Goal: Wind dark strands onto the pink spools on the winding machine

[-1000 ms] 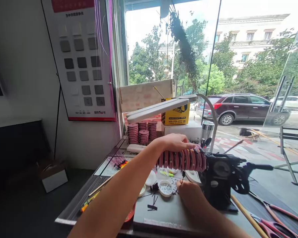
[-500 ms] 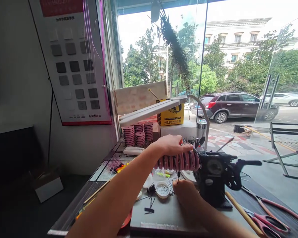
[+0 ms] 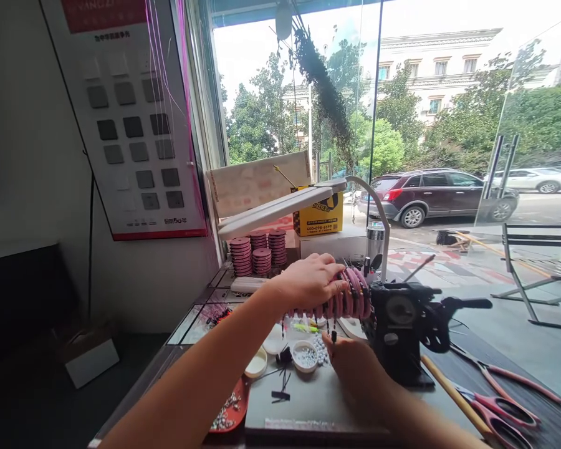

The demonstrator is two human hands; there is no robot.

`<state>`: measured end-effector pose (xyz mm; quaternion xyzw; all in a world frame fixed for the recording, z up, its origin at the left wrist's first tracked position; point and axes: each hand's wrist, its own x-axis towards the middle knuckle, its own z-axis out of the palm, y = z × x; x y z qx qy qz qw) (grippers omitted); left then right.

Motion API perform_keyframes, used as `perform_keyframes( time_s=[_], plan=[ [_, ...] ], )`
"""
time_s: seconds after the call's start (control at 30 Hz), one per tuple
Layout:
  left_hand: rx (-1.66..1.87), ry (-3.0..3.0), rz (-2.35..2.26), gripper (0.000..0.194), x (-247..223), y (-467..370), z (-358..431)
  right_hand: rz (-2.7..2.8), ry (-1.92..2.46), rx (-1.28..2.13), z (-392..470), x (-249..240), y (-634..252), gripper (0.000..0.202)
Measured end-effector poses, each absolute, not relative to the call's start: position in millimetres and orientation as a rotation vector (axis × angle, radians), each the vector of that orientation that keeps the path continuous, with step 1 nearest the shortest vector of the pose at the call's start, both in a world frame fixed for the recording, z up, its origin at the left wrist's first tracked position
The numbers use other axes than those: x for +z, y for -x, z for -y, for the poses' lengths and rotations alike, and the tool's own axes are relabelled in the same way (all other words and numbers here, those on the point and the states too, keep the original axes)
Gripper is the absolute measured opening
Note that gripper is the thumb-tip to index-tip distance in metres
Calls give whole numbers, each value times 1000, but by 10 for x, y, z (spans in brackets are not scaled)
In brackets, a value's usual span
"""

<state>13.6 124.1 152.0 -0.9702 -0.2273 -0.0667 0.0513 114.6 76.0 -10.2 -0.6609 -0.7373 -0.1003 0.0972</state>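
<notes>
A row of pink spools (image 3: 356,298) extends sideways from a black hand-cranked machine (image 3: 399,324). My left hand (image 3: 311,279) rests over the top of this row, its fingers curled on the spools. Below the row, my right hand (image 3: 348,354) pinches a small dark piece (image 3: 333,337) that hangs on a thin line from the spools. Just left of my right hand, a round white dish (image 3: 305,356) holds small pale beads, and more beads lie beside it.
Stacked pink spools (image 3: 241,257) stand behind, near a yellow box (image 3: 318,212) and beneath a white lamp (image 3: 280,209). A red tray (image 3: 237,408) of metal bits sits at front left. Scissors (image 3: 505,408) and a wooden stick (image 3: 453,393) lie right of the machine.
My left hand has shifted left and its fingers have moved down over the spools, exposing their right end. My right hand has moved slightly left. The red tray shows more as my left forearm lowered.
</notes>
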Motion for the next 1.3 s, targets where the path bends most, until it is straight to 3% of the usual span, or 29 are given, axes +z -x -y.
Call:
perform_keyframes(
  time_s=[0.13,0.33,0.57,1.3],
  plan=[
    [-225,2901,654,50,1453,-68,-1182,2180,1965,-149,-517,-50,-1220,29],
    [-241,2792,521,45,1391,-26,-1240,2081,1635,62,-30,358,-1557,27],
    [-193,2922,567,48,1456,-42,-1338,1794,1624,143,-187,882,-1968,30],
    [-190,3007,617,48,1481,-40,-1378,1740,1545,-81,-348,891,-1848,24]
  ],
)
